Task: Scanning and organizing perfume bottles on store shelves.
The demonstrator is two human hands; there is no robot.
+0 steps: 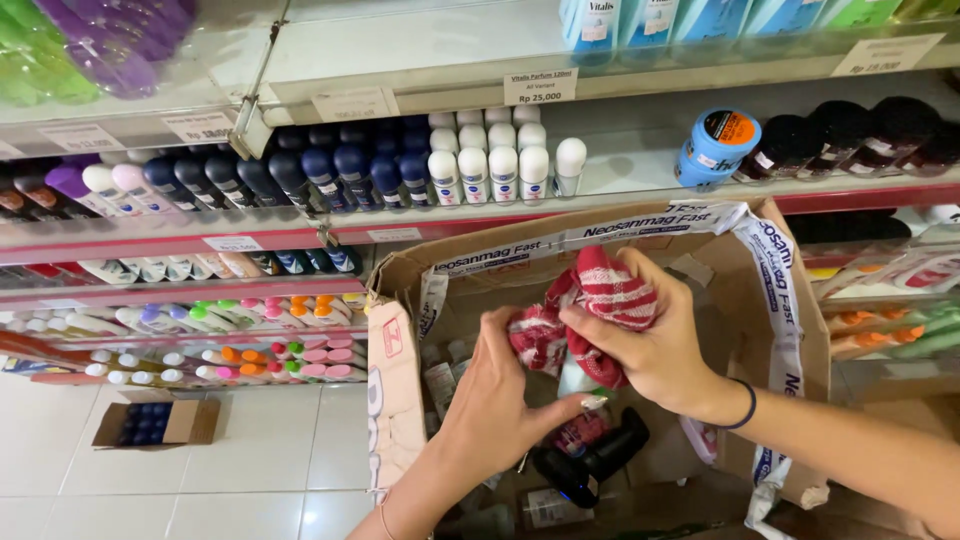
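My right hand (655, 345) grips a bunched red-and-white striped cloth (600, 300) over an open brown cardboard box (410, 285). My left hand (500, 400) touches the cloth's lower left part and seems to hold a small item under it; I cannot tell what it is. Inside the box lie small bottles and a black handheld device (595, 462) with a blue tip. A dark band circles my right wrist.
Shop shelves (300, 235) in front carry rows of dark blue and white roll-on bottles, blue jars (715, 148) and colourful tubes lower down. A small open carton (155, 422) of dark blue items sits on the white tiled floor at the left.
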